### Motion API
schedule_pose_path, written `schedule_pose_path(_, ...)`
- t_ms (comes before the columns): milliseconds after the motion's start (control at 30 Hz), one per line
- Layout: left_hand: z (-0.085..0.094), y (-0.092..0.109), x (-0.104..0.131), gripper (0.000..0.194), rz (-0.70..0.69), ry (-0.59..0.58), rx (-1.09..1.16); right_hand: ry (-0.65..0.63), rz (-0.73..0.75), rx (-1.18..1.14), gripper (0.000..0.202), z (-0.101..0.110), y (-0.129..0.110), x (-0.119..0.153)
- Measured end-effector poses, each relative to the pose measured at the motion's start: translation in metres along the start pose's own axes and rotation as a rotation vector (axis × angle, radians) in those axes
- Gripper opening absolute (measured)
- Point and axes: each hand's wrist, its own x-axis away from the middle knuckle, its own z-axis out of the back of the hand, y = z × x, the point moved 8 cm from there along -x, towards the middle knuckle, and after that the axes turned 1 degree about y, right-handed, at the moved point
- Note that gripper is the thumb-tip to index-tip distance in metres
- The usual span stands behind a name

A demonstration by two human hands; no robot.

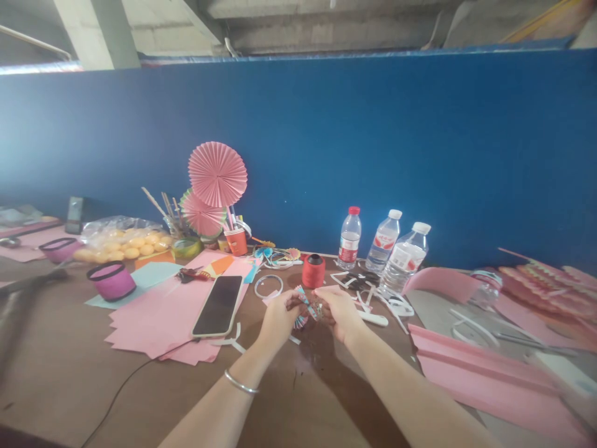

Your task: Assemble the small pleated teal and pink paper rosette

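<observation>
Between my two hands is a small pleated paper piece (pixel 305 302) with blue, white and pink stripes, held above the brown table. My left hand (pixel 278 318) has its fingers closed on the piece's left side. From the other side my right hand (pixel 339 312) pinches close to it, fingers bent; whether it grips the paper itself or something thin beside it is hard to see. Just behind the hands stands a red thread spool (pixel 313 274) with a dark top. A clear ring (pixel 268 286), like a tape roll, lies left of the spool.
A phone (pixel 218 306) with a cable lies on pink paper sheets (pixel 153 323) at left. Pink paper fans (pixel 217 174) rise behind. Several bottles (pixel 349 239) and white paper strips (pixel 396 306) stand or lie at right, near folded pink paper (pixel 485 373). A blue wall (pixel 420 137) closes the back.
</observation>
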Motion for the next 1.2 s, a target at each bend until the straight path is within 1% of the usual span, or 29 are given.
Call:
schedule_pose_path(100,0.002,-0.002,0.0,0.016,0.001,0.03,-0.028,0.122,0.176,0.184,0.019,0.002,-0.016,0.008)
schedule_pose_path(200,0.006,-0.006,0.001,0.014,0.037,0.083,-0.014,0.122,0.332,0.451,0.02,-0.006,-0.027,0.018)
schedule_pose_path(267,0.009,-0.007,0.002,0.014,0.062,0.116,0.012,0.13,0.444,0.67,0.022,-0.012,-0.033,0.028)
schedule_pose_path(333,0.01,-0.007,0.004,0.016,0.074,0.126,0.039,0.17,0.61,0.899,0.022,-0.02,-0.041,0.041)
schedule_pose_path(400,0.011,-0.005,0.005,0.015,0.067,0.125,0.046,0.172,0.78,1.094,0.023,-0.031,-0.047,0.054)
schedule_pose_path(433,0.011,-0.004,0.005,0.015,0.058,0.126,0.04,0.169,0.847,1.172,0.024,-0.035,-0.048,0.059)
schedule_pose_path(500,0.012,-0.003,0.005,0.013,0.039,0.135,0.023,0.165,0.925,1.281,0.026,-0.041,-0.049,0.063)
schedule_pose_path(600,0.014,-0.007,0.005,0.012,0.055,0.158,0.037,0.188,0.937,1.306,0.025,-0.039,-0.051,0.063)
schedule_pose_path(700,0.014,-0.012,0.004,0.013,0.082,0.168,0.069,0.233,0.846,1.248,0.022,-0.031,-0.051,0.056)
schedule_pose_path(800,0.015,-0.011,0.003,0.013,0.078,0.169,0.054,0.244,0.746,1.204,0.021,-0.026,-0.047,0.051)
schedule_pose_path(900,0.016,-0.011,0.004,0.013,0.096,0.189,0.018,0.223,0.74,1.187,0.02,-0.028,-0.042,0.051)
schedule_pose_path(1000,0.019,-0.009,0.005,0.013,0.095,0.211,-0.027,0.207,0.83,1.23,0.021,-0.035,-0.041,0.057)
schedule_pose_path(1133,0.024,0.0,0.007,0.013,0.044,0.257,-0.08,0.168,1.087,1.352,0.024,-0.05,-0.042,0.072)
schedule_pose_path(1200,0.027,0.004,0.009,0.014,0.028,0.28,-0.076,0.179,1.203,1.358,0.023,-0.053,-0.043,0.078)
